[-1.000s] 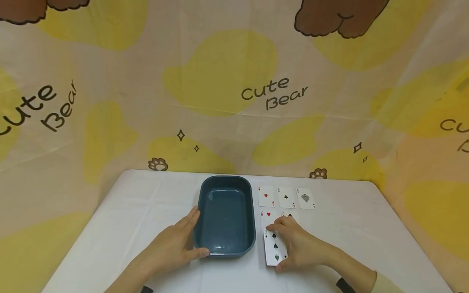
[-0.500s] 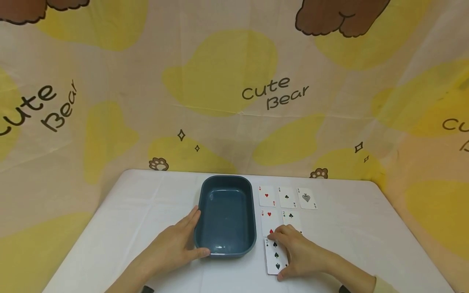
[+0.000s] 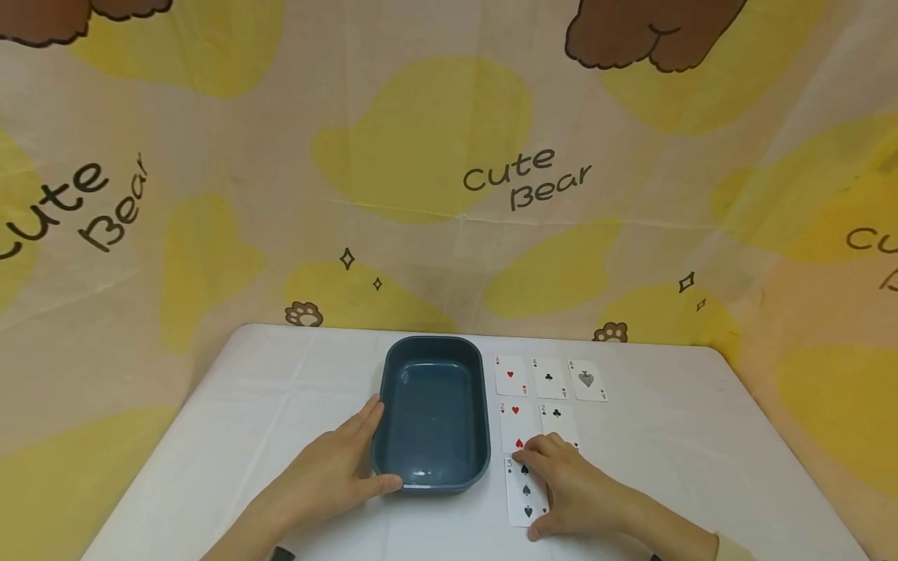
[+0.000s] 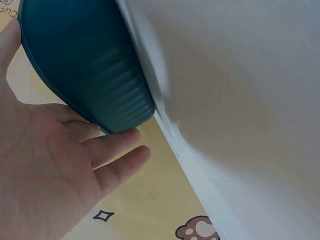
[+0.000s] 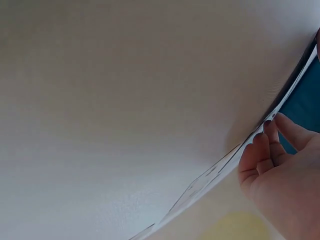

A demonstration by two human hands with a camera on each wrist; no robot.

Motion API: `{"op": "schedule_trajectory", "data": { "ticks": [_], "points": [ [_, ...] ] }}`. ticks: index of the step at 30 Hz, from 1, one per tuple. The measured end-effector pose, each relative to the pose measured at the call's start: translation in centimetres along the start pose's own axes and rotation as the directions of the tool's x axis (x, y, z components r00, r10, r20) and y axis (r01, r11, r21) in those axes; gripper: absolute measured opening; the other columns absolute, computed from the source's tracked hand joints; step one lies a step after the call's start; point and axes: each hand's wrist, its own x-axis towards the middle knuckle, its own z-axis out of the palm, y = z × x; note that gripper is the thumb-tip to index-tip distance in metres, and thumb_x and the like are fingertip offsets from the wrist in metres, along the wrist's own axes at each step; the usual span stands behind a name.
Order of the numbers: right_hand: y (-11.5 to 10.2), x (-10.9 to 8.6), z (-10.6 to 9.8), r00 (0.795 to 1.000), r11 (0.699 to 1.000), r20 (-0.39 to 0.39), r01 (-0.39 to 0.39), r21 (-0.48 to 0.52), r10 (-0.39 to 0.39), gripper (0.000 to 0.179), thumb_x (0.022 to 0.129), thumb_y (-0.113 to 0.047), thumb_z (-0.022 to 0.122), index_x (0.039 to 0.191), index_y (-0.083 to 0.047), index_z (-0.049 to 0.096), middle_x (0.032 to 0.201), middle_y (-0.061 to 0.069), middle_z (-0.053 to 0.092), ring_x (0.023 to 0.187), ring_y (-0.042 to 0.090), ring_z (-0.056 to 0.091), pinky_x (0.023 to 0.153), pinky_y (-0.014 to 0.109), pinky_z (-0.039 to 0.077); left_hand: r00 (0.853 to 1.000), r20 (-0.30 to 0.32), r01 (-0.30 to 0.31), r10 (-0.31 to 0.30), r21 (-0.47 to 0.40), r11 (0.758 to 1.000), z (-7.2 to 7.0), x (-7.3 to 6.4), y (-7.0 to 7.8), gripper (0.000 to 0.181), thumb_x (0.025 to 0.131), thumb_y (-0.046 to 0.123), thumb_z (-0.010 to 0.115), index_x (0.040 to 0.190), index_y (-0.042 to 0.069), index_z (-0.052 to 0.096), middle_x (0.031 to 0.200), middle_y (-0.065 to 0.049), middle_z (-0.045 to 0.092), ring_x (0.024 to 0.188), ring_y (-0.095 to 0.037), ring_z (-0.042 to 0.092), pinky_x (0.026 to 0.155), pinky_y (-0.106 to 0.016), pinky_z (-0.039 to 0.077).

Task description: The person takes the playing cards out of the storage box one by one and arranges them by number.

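Note:
My right hand (image 3: 571, 487) holds a three of spades playing card (image 3: 521, 502) at its top and bottom edges, forefinger above and thumb below. The card lies at the table, face up, its right side partly behind the fingers. In the right wrist view, the fingers of the right hand (image 5: 287, 172) are curled. My left hand (image 3: 340, 467) rests against a dark blue rectangular tray (image 3: 431, 421), fingers at its left side and thumb on the near rim. The left wrist view shows that left hand (image 4: 55, 155) with its fingers mostly straight along the tray wall (image 4: 95, 65).
Behind the three lie a two of hearts (image 3: 514, 428) and a two of clubs (image 3: 556, 421), the latter partly covered by my right hand. Farther back, the ace of hearts (image 3: 510, 376), ace of clubs (image 3: 549, 379) and ace of spades (image 3: 588, 380) form a row.
My right hand and the three of spades have moved toward me, uncovering more of the two of hearts and two of clubs. The left hand and tray stay put.

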Motion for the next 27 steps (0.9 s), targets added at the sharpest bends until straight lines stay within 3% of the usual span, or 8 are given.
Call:
{"op": "schedule_trajectory", "data": {
  "ticks": [10, 18, 22, 27],
  "points": [
    [0.2, -0.2, 0.2, 1.000, 1.000, -0.012, 0.012, -0.015, -0.012, 0.092, 0.070, -0.059, 0.093, 0.142, -0.012, 0.061, 0.134, -0.007, 0.054, 0.121, 0.015, 0.046, 0.103, 0.036, 0.048, 1.000, -0.005, -0.008, 0.009, 0.005, 1.000, 0.1, 0.1, -0.1, 0.115, 0.084, 0.072, 0.073, 0.165, 0.004, 0.028, 0.173, -0.007, 0.021, 0.151, -0.034, 0.039, 0.115, -0.059, 0.041],
    [0.0, -0.3, -0.1, 1.000, 0.999, -0.018, 0.008, -0.050, -0.008, 0.087, 0.073, -0.051, 0.093, 0.144, -0.013, 0.060, 0.136, -0.007, 0.053, 0.123, 0.014, 0.045, 0.105, 0.036, 0.046, 1.000, -0.004, -0.014, 0.014, 0.011, 1.000, -0.1, 0.1, -0.2, 0.114, 0.085, 0.072, 0.073, 0.165, 0.004, 0.028, 0.173, -0.007, 0.021, 0.151, -0.033, 0.038, 0.116, -0.058, 0.040],
    [0.3, -0.2, -1.1, 0.998, 0.998, -0.061, -0.018, -0.055, 0.015, 0.082, 0.077, -0.048, 0.091, 0.143, -0.010, 0.060, 0.139, -0.004, 0.053, 0.127, 0.017, 0.046, 0.107, 0.041, 0.047, 1.000, -0.001, -0.026, 0.026, 0.007, 1.000, -0.4, -0.1, -0.3, 0.114, 0.086, 0.070, 0.074, 0.166, 0.005, 0.026, 0.174, -0.007, 0.019, 0.151, -0.034, 0.038, 0.115, -0.059, 0.040],
    [1.6, -0.7, -2.5, 0.985, 0.998, -0.158, -0.069, 0.011, 0.070, 0.080, 0.082, -0.048, 0.089, 0.144, -0.008, 0.059, 0.145, 0.003, 0.052, 0.134, 0.025, 0.049, 0.110, 0.050, 0.047, 0.999, -0.012, -0.042, 0.042, 0.009, 0.999, -1.4, -0.1, -0.5, 0.112, 0.087, 0.068, 0.074, 0.167, 0.007, 0.023, 0.174, -0.007, 0.018, 0.148, -0.039, 0.043, 0.112, -0.062, 0.041]
  ]
}}
